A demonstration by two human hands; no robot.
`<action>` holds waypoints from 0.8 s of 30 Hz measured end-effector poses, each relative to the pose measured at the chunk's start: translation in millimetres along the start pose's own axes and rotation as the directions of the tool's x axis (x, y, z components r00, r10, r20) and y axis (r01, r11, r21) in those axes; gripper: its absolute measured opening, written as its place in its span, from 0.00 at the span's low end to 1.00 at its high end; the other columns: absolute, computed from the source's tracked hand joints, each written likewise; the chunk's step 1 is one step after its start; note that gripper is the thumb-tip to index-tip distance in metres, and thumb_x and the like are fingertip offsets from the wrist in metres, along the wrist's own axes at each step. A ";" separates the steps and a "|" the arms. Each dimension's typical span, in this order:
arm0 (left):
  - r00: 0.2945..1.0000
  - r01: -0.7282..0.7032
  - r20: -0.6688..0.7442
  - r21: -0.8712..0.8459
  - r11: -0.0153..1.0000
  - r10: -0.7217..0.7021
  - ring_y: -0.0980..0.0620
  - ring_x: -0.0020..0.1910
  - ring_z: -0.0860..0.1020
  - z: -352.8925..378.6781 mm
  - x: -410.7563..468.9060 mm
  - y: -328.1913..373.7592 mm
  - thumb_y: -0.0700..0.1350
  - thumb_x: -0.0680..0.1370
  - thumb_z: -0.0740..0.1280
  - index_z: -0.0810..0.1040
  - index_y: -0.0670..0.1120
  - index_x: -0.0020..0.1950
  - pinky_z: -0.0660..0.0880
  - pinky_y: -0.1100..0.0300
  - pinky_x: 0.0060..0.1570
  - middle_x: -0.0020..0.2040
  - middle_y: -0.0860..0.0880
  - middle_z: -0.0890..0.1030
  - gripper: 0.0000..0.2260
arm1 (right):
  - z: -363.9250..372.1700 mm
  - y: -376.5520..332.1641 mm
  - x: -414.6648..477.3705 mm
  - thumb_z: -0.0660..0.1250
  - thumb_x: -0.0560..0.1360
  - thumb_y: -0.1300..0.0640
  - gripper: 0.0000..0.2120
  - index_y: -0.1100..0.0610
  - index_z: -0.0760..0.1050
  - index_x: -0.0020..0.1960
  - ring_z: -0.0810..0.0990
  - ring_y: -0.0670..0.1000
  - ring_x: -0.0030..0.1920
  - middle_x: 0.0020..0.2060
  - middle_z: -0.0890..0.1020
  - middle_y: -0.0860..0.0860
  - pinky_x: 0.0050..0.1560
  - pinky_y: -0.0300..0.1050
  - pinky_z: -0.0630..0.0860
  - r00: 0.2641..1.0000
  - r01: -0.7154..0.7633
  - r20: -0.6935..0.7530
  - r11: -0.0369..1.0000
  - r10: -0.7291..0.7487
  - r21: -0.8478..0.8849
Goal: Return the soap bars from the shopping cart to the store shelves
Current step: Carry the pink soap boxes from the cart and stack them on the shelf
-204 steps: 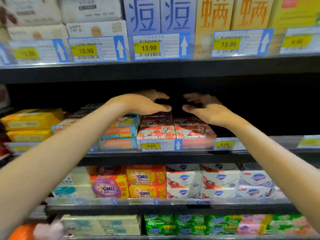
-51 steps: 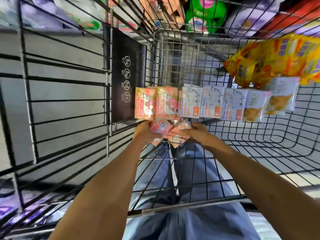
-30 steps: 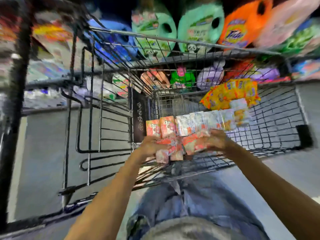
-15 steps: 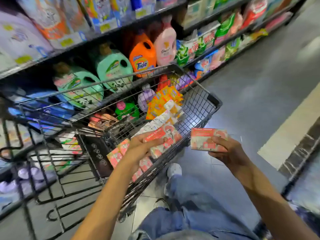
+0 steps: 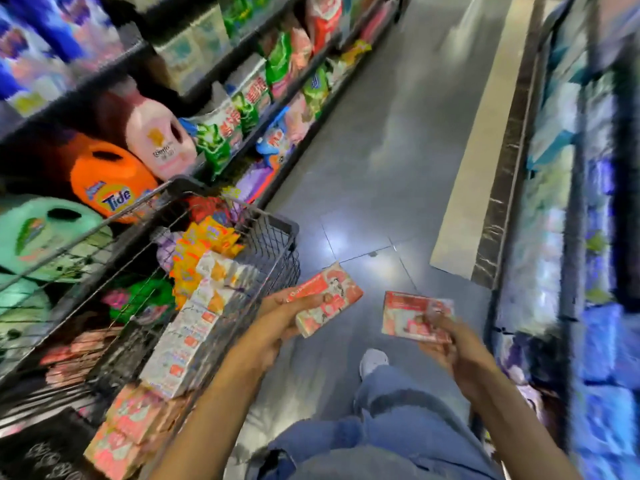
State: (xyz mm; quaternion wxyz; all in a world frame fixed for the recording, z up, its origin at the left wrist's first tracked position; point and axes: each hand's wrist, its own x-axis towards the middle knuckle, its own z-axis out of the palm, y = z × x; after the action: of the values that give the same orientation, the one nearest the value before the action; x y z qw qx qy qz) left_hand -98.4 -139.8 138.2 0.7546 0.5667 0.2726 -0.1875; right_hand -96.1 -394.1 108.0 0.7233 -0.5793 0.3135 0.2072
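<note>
head view: the left hand (image 5: 282, 318) curls its fingers round a pink-and-white cardboard soap box (image 5: 329, 299), holding it over the grey tiled floor (image 5: 363, 168), just beside the right side of the dark wire shopping cart (image 5: 273, 223). the right hand (image 5: 448, 346) pinches a second pink soap box (image 5: 410, 315), apart from the first and nearer the blurred right-hand shelves (image 5: 568, 237). inside the cart, a row of white and pink soap boxes (image 5: 183, 344) stands on edge, with yellow packets (image 5: 204, 244) behind. an orange tide jug (image 5: 110, 181) sits on the left shelf.
</note>
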 end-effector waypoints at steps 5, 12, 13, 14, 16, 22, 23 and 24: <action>0.997 0.066 -0.048 -0.002 0.998 -0.066 0.52 0.36 0.80 49.5 45.1 19.9 0.43 0.58 0.78 0.83 0.41 0.49 0.75 0.66 0.33 0.42 0.45 0.84 0.21 | -28.8 -68.2 47.9 0.76 0.62 0.51 0.28 0.64 0.76 0.57 0.83 0.47 0.32 0.33 0.84 0.52 0.31 0.38 0.78 1.000 -0.026 0.008 1.000 0.026 0.014; 0.996 0.054 -0.057 -0.135 0.989 -0.062 0.54 0.31 0.81 94.9 102.2 56.8 0.38 0.64 0.70 0.82 0.39 0.47 0.76 0.66 0.33 0.37 0.45 0.84 0.12 | -36.6 -148.6 128.4 0.75 0.58 0.47 0.30 0.58 0.77 0.57 0.84 0.47 0.41 0.42 0.85 0.52 0.43 0.42 0.78 0.994 -0.015 0.108 1.000 0.014 0.001; 0.995 0.054 -0.072 -0.140 0.989 -0.065 0.54 0.31 0.81 98.8 112.7 62.9 0.39 0.64 0.70 0.82 0.39 0.47 0.76 0.66 0.33 0.37 0.45 0.84 0.12 | -34.0 -158.4 142.9 0.74 0.59 0.48 0.28 0.58 0.77 0.56 0.84 0.47 0.40 0.41 0.85 0.52 0.42 0.41 0.79 0.993 -0.019 0.113 1.000 0.019 0.004; 0.994 0.054 -0.090 -0.146 0.988 -0.068 0.54 0.31 0.81 101.8 124.7 69.2 0.39 0.64 0.71 0.82 0.40 0.46 0.76 0.66 0.33 0.37 0.46 0.84 0.12 | -29.6 -167.9 157.4 0.74 0.60 0.49 0.24 0.57 0.78 0.54 0.84 0.47 0.39 0.40 0.85 0.51 0.39 0.40 0.79 0.992 -0.021 0.125 1.000 0.020 0.005; 0.991 0.058 -0.115 -0.152 0.987 -0.076 0.54 0.32 0.80 107.3 153.7 84.6 0.42 0.62 0.74 0.84 0.42 0.44 0.76 0.65 0.33 0.38 0.46 0.84 0.12 | -19.8 -188.0 188.1 0.69 0.68 0.54 0.12 0.57 0.77 0.50 0.84 0.46 0.37 0.38 0.85 0.50 0.36 0.37 0.79 0.989 -0.017 0.147 1.000 0.016 0.007; 0.985 0.066 -0.152 -0.138 0.988 -0.087 0.55 0.33 0.80 133.3 270.7 163.8 0.44 0.61 0.73 0.82 0.43 0.49 0.75 0.66 0.33 0.39 0.47 0.84 0.17 | 21.0 -272.2 296.6 0.66 0.73 0.61 0.06 0.60 0.78 0.48 0.81 0.45 0.30 0.32 0.84 0.51 0.32 0.37 0.78 0.989 -0.042 0.140 0.999 0.044 -0.019; 0.986 0.065 -0.145 -0.130 0.989 -0.084 0.55 0.34 0.80 138.1 290.2 181.4 0.44 0.61 0.73 0.82 0.44 0.49 0.74 0.65 0.35 0.40 0.48 0.84 0.17 | 28.3 -289.5 313.1 0.66 0.73 0.60 0.06 0.60 0.77 0.48 0.80 0.44 0.28 0.30 0.83 0.51 0.33 0.37 0.78 0.989 -0.042 0.139 0.999 0.044 -0.018; 0.987 0.063 -0.142 -0.115 0.991 -0.079 0.55 0.34 0.80 142.2 309.2 198.6 0.44 0.60 0.75 0.83 0.45 0.47 0.74 0.63 0.37 0.40 0.49 0.84 0.16 | 35.1 -306.4 328.0 0.67 0.71 0.60 0.07 0.60 0.77 0.48 0.79 0.43 0.27 0.30 0.82 0.51 0.34 0.37 0.78 0.989 -0.034 0.144 0.999 0.036 -0.017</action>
State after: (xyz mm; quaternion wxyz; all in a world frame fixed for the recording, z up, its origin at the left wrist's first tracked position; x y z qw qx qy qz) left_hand 289.0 -210.9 124.6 0.7554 0.5266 0.3571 -0.1570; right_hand 350.0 -455.3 102.1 0.7361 -0.5626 0.2689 0.2636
